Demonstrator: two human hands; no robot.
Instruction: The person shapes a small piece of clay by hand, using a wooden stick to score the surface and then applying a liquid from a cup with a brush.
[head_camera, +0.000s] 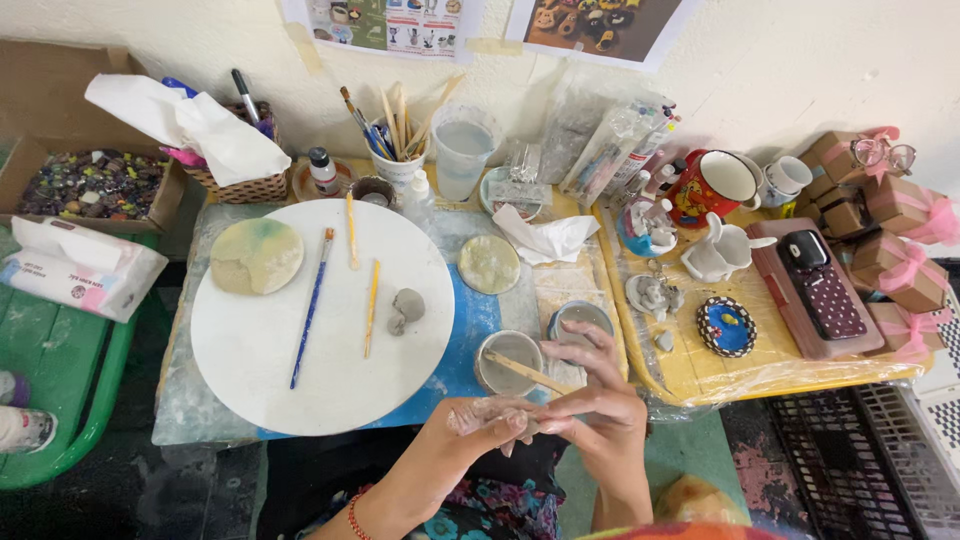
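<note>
Starting at the left, a tissue pack (80, 268) lies beside the round white board (320, 315), which carries a blue-handled brush (311, 308) and a small grey clay lump (405, 308). Just right of the board sits a small bowl (508, 362) with a wooden stick across it. Below it, the left hand (470, 435) cradles a pale clay piece (490, 413), fingers curled round it, while the right hand (600, 410) pinches its right end with narrowed fingers. The piece runs roughly left to right. It looks soft, light and easily dented, so it is best supported along its underside.
</note>
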